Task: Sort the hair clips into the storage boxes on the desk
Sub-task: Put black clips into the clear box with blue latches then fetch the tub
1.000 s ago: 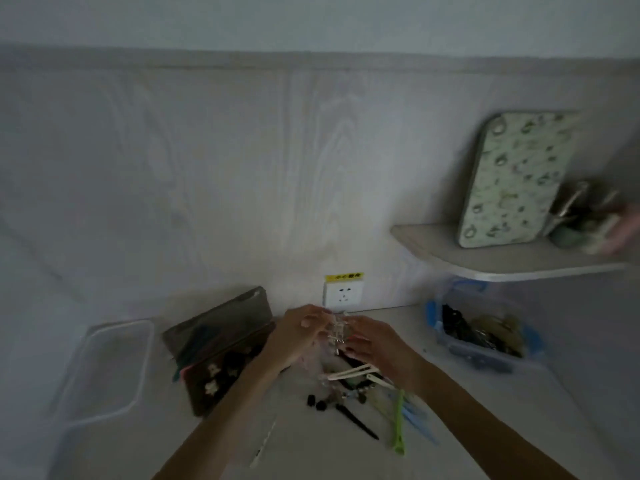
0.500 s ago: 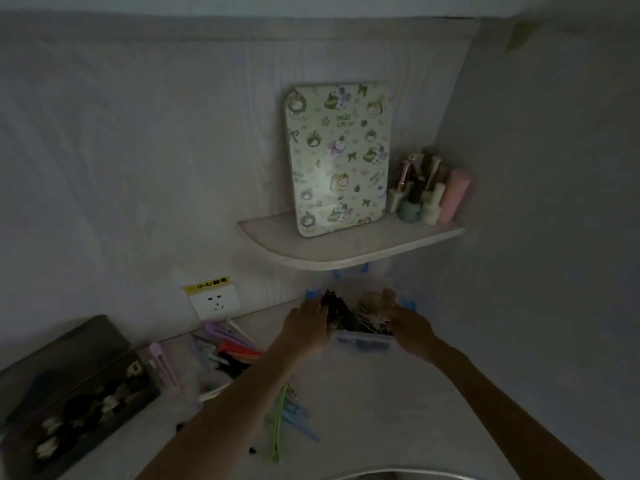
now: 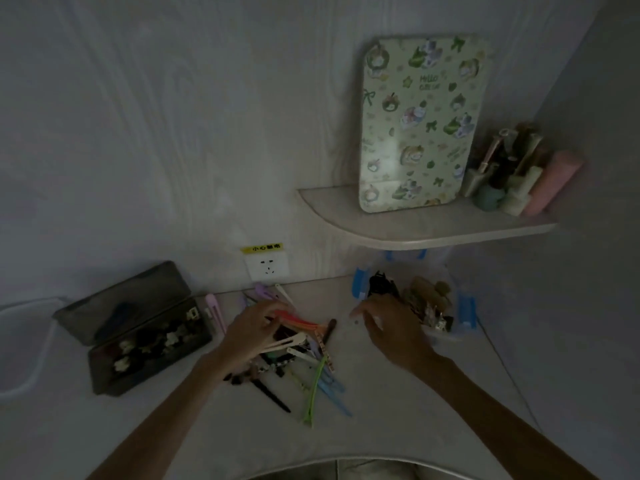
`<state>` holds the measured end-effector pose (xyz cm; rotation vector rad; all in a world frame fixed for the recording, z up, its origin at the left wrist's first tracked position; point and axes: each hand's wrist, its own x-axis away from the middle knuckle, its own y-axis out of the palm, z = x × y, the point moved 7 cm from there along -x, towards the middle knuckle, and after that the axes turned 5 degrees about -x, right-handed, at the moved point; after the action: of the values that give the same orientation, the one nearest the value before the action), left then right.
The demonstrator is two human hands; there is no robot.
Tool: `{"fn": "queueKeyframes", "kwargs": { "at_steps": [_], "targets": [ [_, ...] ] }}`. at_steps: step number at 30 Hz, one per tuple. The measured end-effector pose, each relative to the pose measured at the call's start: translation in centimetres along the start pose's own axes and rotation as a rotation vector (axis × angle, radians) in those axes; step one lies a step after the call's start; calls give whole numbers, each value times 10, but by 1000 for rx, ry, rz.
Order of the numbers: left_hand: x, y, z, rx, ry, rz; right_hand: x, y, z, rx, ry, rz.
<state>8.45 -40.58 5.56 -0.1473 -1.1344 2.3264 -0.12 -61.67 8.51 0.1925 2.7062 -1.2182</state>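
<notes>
the heap of loose hair clips lies on the table, and everything else can be placed from it. the left hand rests on the heap's left, near side, fingers stretched toward the wall over an orange clip and a cream clip; they look straight and laid on rather than curled round anything, though the dim light leaves a light pinch possible. the right hand hovers just right of the heap, fingers loosely spread and holding nothing that shows.

right of the heap, just behind that right hand, stands the clear box with blue latches, already holding dark and brownish clips. left of the heap sits the dark open case with small flower-like clips inside.

the move ahead turns on this: most of the long clips, such as the green clip on the heap's near side, lie with their long axes running roughly from the person toward the wall, and the left hand is already on them while the right hand is the nearer one to the clear box. so a pick by the left hand, gripping across a clip's narrow width, looks the likely step.
</notes>
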Motion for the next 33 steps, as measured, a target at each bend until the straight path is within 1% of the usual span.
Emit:
{"fn": "queueKeyframes", "kwargs": {
  "at_steps": [3,6,8,11,12,14,16,17,19,20,22,25,26,28,31,33],
  "targets": [
    [38,-13,-60,12,-152,81,4,62,-15,-93,11,-224],
    [78,-12,-110,-35,-315,156,12,114,-27,-79,11,-386],
    [101,-5,-134,-38,-377,192,16,144,-37,-17,-19,-416],
    [122,8,-149,50,-403,206,16,170,-60,76,-165,-359],
    [126,8,-150,78,-407,234,15,174,-69,88,-202,-335],
    [136,4,-150,147,-430,340,14,183,-86,91,-265,-334],
    [153,-2,-156,196,-473,476,14,195,-95,35,-283,-353],
    [165,-5,-162,196,-504,535,14,203,-99,52,-288,-365],
    [185,-8,-176,145,-576,601,12,216,-103,195,-346,-363],
    [192,-9,-182,108,-596,598,11,225,-100,244,-333,-398],
    [200,-6,-192,70,-618,538,6,239,-102,284,-280,-468],
    [196,-3,-192,87,-595,495,-4,242,-103,312,-241,-465],
    [194,-3,-190,97,-592,496,-7,239,-107,331,-262,-441],
    [186,0,-185,113,-585,483,-10,237,-108,320,-290,-464],
    [171,1,-171,16,-556,500,-11,232,-98,144,-185,-540],
    [156,1,-154,-73,-462,528,-11,225,-92,21,-101,-540]
  ]
}}
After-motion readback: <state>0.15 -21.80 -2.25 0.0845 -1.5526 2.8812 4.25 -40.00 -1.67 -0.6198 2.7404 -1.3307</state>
